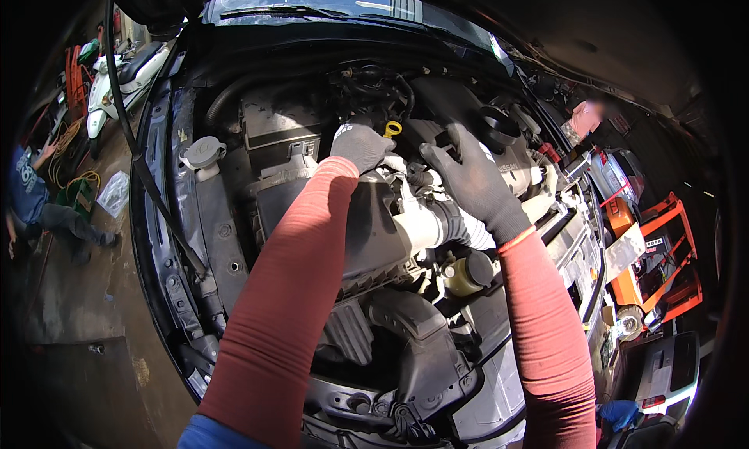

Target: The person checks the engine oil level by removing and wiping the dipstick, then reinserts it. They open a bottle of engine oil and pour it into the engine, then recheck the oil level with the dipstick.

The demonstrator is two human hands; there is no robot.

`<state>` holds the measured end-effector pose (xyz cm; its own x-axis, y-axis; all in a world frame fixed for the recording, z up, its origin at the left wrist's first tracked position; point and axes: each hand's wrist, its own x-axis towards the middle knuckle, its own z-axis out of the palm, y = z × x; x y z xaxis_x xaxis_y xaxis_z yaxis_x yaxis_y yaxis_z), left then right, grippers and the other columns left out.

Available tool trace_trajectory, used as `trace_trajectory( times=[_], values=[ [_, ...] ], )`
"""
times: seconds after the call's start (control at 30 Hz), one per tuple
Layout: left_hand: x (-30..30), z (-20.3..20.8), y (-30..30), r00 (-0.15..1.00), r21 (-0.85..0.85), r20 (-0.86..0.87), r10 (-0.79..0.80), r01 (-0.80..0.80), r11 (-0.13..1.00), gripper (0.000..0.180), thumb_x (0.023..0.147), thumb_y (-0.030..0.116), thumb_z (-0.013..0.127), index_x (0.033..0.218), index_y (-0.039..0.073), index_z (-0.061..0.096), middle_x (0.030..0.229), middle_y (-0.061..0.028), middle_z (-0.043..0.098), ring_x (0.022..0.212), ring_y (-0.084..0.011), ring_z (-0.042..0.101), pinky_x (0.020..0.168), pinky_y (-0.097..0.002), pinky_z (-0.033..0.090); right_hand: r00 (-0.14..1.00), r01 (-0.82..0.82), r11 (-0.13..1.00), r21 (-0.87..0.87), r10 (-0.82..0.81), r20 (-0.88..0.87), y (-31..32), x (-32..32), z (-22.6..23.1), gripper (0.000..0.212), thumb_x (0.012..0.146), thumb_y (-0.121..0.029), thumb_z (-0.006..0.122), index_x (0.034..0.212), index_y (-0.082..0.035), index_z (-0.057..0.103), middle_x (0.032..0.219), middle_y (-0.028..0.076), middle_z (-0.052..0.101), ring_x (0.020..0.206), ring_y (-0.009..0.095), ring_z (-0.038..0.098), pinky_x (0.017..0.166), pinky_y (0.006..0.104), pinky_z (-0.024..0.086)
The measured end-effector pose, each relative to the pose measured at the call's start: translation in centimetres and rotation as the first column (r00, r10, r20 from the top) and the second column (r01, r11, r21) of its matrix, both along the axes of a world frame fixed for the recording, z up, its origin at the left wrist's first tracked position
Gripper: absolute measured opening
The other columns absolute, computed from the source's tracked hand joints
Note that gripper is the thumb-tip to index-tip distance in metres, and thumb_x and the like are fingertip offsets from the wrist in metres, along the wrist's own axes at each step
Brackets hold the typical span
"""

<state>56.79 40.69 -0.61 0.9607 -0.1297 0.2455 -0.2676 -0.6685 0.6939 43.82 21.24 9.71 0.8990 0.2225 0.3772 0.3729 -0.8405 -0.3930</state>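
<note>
Both my hands wear dark gloves and reach into a car's engine bay. My left hand [360, 146] is closed low among the parts beside a yellow dipstick loop [393, 128]; what its fingers grip, if anything, is hidden. Just right of it, my right hand [477, 182] hovers with thumb and fingers apart, nothing visible between them. Below and between the hands lies a pale ribbed air intake hose [456, 221], joined to the black air filter box [367, 227] under my left forearm. The dark engine cover [507, 164] sits beside my right hand.
A hood prop rod [148, 176] slants along the left side. A capped reservoir [204, 152] and a yellowish reservoir with a black cap [468, 273] stand nearby. People are at the far left and right. An orange metal frame [671, 254] stands at right, a white scooter [117, 86] at left.
</note>
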Motion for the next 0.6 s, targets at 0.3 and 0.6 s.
trace_trajectory(
  times=[0.3, 0.6],
  values=[
    [-1.2, 0.8, -0.5, 0.897, 0.094, 0.417, 0.145, -0.201, 0.975, 0.035, 0.090, 0.038, 0.075, 0.109, 0.009, 0.079, 0.102, -0.0213, 0.077, 0.099, -0.0406, 0.074, 0.089, -0.0515, 0.059, 0.918, 0.393, 0.882, 0.261, -0.392, -0.057, -14.2, -31.5, -3.9, 0.053, 0.094, -0.003, 0.070, 0.145, 0.005, 0.057, 0.126, 0.015, 0.063, 0.112, 0.023, 0.064, 0.098, 0.0358, 0.053],
    [3.2, -1.0, 2.3, 0.960, 0.516, 0.215, -0.178, 0.043, 0.855, 0.037, 0.099, 0.032, 0.061, 0.124, 0.008, 0.074, 0.114, -0.0244, 0.074, 0.105, -0.0447, 0.071, 0.094, -0.0533, 0.056, 0.755, 0.608, 0.667, 0.431, -0.653, -0.056, -16.9, -42.8, -12.6, 0.052, 0.095, -0.013, 0.066, 0.142, 0.007, 0.057, 0.132, 0.022, 0.061, 0.123, 0.037, 0.061, 0.110, 0.0449, 0.047]
  ],
)
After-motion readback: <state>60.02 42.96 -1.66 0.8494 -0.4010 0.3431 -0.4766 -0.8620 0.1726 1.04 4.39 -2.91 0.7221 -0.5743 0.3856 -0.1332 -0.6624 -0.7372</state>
